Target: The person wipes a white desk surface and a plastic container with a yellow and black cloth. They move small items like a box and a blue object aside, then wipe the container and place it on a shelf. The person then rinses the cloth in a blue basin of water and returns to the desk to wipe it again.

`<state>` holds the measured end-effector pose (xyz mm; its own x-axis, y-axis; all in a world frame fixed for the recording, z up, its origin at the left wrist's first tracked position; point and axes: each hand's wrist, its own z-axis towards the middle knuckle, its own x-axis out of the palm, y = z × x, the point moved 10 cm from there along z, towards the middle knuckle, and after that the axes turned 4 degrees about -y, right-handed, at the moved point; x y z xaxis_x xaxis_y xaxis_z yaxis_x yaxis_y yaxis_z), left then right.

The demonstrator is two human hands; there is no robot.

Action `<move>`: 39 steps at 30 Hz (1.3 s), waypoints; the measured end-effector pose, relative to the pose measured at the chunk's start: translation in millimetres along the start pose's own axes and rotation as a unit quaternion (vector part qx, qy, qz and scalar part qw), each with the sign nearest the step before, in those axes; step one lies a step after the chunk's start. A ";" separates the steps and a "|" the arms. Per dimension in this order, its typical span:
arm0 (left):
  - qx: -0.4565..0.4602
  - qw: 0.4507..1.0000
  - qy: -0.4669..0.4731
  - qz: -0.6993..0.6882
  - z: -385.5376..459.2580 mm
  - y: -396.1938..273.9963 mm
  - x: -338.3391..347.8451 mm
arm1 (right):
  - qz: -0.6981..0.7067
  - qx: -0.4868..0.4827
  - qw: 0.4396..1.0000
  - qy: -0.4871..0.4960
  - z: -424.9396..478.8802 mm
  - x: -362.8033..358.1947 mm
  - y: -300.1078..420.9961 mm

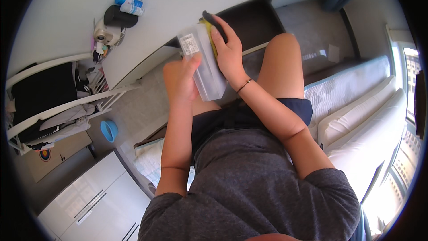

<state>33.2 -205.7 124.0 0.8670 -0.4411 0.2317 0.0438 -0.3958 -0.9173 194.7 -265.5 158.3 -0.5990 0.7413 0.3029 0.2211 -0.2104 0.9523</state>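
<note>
My left hand [187, 80] grips a clear plastic box [205, 67] with its thumb over the near side. A white printed label [189, 44] is stuck on that side. In my right hand [230, 53] is a yellow cloth [210, 33], held against the box's other long side. A black curved piece [215, 25] lies under my right fingers; whether it belongs to the cloth I cannot tell. The box is tilted above my lap, in front of the white desk [164, 20]. Beyond my right hand a dark drawer [252, 20] stands pulled out.
On the desk's left lie a blue-and-white bottle [129, 4], a black cylindrical case [120, 16] and a beige device with a lens [105, 33]. A clothes rack [67, 107] and a blue bin [109, 130] stand left. Right is a bed [341, 87] with pillows.
</note>
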 end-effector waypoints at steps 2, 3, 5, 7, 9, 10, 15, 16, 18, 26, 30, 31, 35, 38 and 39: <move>-0.049 0.989 -0.031 -0.137 -0.4 2.8 2.8 | -0.008 -0.021 0.999 0.048 0.7 6.5 13.3; -0.035 0.987 -0.037 -0.150 -1.2 -7.7 6.7 | -0.027 -0.056 0.995 0.076 -0.1 11.6 27.1; -0.010 0.983 -0.049 -0.177 -1.8 -27.5 12.6 | -0.067 -0.123 0.981 0.132 -6.1 21.3 47.3; 0.031 0.979 -0.022 -0.200 1.4 -54.0 16.2 | -0.110 -0.195 0.953 0.203 -26.6 36.2 75.0; 0.027 0.942 0.106 -0.316 4.6 -70.6 16.9 | -0.112 -0.244 0.934 0.236 -53.5 46.4 101.2; 0.017 0.935 0.133 -0.328 4.2 -75.0 13.7 | -0.106 -0.258 0.927 0.252 -66.2 48.9 106.2; 0.030 0.916 0.130 -0.377 -2.1 -96.1 28.2 | -0.143 -0.321 0.903 0.246 -89.1 52.2 121.0; 0.013 0.887 0.252 -0.388 -13.1 -101.4 41.9 | -0.158 -0.333 0.900 0.234 -87.8 56.4 123.4; 0.034 0.907 0.180 -0.380 -15.6 -100.1 32.8 | -0.163 -0.344 0.905 0.189 -79.6 58.0 130.3; 0.046 0.964 0.101 -0.243 -31.5 -85.6 30.7 | -0.156 -0.304 0.938 0.064 -10.9 44.0 131.1; 0.039 0.975 0.052 -0.212 -31.2 -70.4 21.1 | -0.123 -0.225 0.966 0.018 25.0 28.2 104.0; 0.036 0.973 0.039 -0.224 -29.6 -66.9 19.3 | -0.129 -0.178 0.975 0.009 35.4 19.8 90.1; 0.055 0.966 0.011 -0.252 -27.6 -74.1 16.9 | -0.055 -0.122 0.988 -0.074 48.2 -22.1 67.5; 0.058 0.973 -0.023 -0.221 -18.8 -73.8 7.1 | 0.016 -0.064 0.996 -0.062 40.5 -30.9 56.0; 0.058 0.973 -0.021 -0.222 -17.1 -75.2 4.1 | 0.032 -0.047 0.997 -0.054 34.9 -29.1 54.9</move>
<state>25.0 -191.6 199.5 0.7693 -0.2132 0.6023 0.4724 -0.4448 -0.7609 251.1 -276.4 200.5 -0.4989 0.7873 0.3623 0.1806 -0.3145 0.9319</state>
